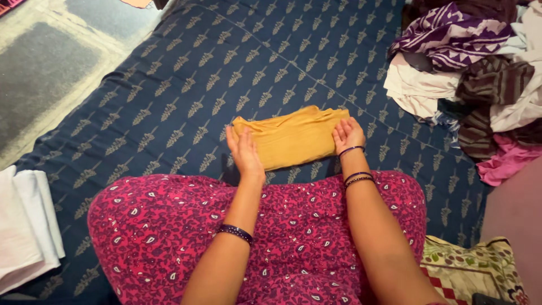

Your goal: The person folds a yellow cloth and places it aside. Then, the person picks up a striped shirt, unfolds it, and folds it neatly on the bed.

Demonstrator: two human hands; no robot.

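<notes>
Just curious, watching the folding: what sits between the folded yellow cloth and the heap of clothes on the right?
In the head view, only bare blue patterned bedsheet lies between the folded yellow cloth and the heap of clothes.

The left grip covers the near left corner of the folded mustard-yellow cloth, and the right grip hides its right end. The heap of mixed crumpled clothes runs off the top and right edges. The folded white fabric stack is cut by the left edge. The patterned cream cushion runs off the bottom edge.
</notes>
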